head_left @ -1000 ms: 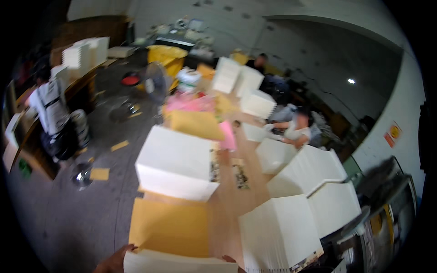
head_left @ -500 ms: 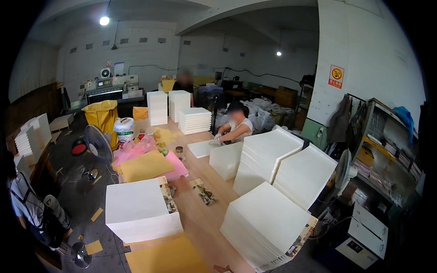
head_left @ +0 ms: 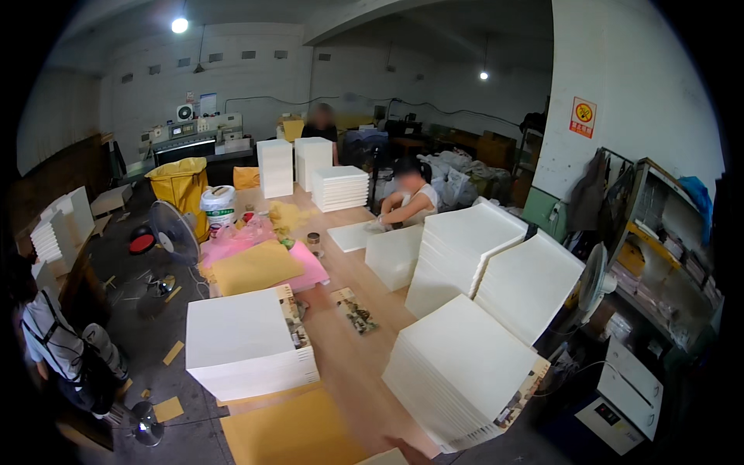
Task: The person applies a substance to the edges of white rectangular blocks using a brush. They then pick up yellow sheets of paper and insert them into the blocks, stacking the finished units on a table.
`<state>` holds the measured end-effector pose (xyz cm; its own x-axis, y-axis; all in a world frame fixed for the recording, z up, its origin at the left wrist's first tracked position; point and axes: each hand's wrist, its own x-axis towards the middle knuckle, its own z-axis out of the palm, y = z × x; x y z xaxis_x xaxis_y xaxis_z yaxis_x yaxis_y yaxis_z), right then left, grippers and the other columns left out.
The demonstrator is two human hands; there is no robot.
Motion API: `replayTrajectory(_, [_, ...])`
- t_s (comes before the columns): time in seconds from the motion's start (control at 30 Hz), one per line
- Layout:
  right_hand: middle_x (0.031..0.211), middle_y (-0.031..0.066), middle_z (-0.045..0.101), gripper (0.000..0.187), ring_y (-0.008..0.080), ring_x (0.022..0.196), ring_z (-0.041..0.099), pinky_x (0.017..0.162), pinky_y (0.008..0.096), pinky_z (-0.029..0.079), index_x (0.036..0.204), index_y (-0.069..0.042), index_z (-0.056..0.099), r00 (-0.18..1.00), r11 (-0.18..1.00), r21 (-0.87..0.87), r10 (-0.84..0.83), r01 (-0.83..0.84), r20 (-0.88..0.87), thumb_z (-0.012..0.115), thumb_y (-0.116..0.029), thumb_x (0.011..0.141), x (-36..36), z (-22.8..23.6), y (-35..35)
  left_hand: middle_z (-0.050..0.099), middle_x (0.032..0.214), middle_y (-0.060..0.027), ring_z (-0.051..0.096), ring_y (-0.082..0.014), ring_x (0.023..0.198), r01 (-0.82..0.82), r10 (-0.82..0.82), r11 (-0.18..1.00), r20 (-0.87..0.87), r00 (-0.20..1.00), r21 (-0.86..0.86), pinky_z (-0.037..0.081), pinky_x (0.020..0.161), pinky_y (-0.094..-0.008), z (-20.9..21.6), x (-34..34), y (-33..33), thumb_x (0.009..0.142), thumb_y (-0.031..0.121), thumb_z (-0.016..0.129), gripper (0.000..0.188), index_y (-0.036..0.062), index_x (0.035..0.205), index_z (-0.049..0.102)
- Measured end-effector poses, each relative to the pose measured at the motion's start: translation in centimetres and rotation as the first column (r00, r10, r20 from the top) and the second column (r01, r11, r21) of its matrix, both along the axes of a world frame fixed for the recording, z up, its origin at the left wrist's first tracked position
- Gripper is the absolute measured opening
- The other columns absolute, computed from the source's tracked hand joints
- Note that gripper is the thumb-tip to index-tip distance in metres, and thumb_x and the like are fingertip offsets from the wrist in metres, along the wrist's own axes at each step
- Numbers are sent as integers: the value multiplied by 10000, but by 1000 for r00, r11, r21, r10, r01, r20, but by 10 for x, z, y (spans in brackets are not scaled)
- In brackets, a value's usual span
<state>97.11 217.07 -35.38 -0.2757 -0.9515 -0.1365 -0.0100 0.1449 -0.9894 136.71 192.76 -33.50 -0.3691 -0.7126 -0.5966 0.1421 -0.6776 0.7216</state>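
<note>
At the lower edge, only a blurred part of my right hand [head_left: 411, 449] shows, beside the corner of a white block or book [head_left: 385, 459]. Its fingers are too smeared and cut off to tell their grip. My left hand is outside the picture. Left of the hand lies a yellow-brown sheet [head_left: 291, 430] on the wooden table [head_left: 337, 368]. Behind that sheet stands a stack of white books [head_left: 244, 329] with a picture strip along one edge. A larger stack of white books [head_left: 461, 364] is at the right, and a small picture card [head_left: 356, 311] lies between the two stacks.
Tall white stacks [head_left: 465, 240] line the table's right side. Across the table a person [head_left: 411, 198] handles a white board [head_left: 350, 235]. Fans stand left [head_left: 173, 232] and right [head_left: 593, 283]. Pink plastic [head_left: 240, 235] and a white bucket [head_left: 218, 208] are at the left.
The view has shifted, so the table contents sit slightly further right and the far stacks higher. More of my right hand and a white corner now show at the lower edge.
</note>
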Motion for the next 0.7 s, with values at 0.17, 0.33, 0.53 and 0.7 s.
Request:
replayTrajectory(0.17, [1559, 208, 281, 757, 323, 1448, 273, 1180, 439, 247, 1506, -19, 292, 651, 988, 88, 150, -127, -745, 627, -393, 940, -9, 23, 22, 594, 1252, -156, 561, -290, 1177, -39, 39, 999, 42, 998, 17, 439, 1021, -424, -10, 31, 9, 897, 442, 653, 647, 2, 1343, 494])
replayTrajectory(0.33, [1479, 44, 418, 744, 186, 1325, 437, 1122, 346, 342, 1541, -138, 255, 807, 983, 180, -141, 43, 573, 643, -343, 941, 3, -35, 12, 591, 1249, -154, 566, -289, 1166, 79, -92, 983, 77, 993, 165, 451, 1006, -426, -80, 65, 7, 874, 456, 684, 669, 6, 1333, 499])
replayTrajectory(0.53, [1449, 40, 428, 649, 186, 1343, 414, 1150, 333, 315, 1531, -119, 262, 979, 977, -61, 201, -202, -26, 575, -273, 984, 2, -53, 9, 647, 1142, -141, 621, -267, 1068, 152, -152, 988, 24, 988, 15, 505, 935, -424, -201, 108, 0, 952, 486, 536, 543, 34, 1248, 592])
replayTrajectory(0.7, [1340, 87, 535, 608, 229, 1280, 491, 1105, 355, 378, 1439, -61, 414, 926, 991, 98, 44, -86, 375, 687, -130, 900, 15, 0, -4, 648, 1151, -145, 621, -270, 1071, 379, -337, 918, 272, 901, -119, 507, 943, -425, -136, 93, 16, 893, 400, 622, 518, 31, 1254, 585])
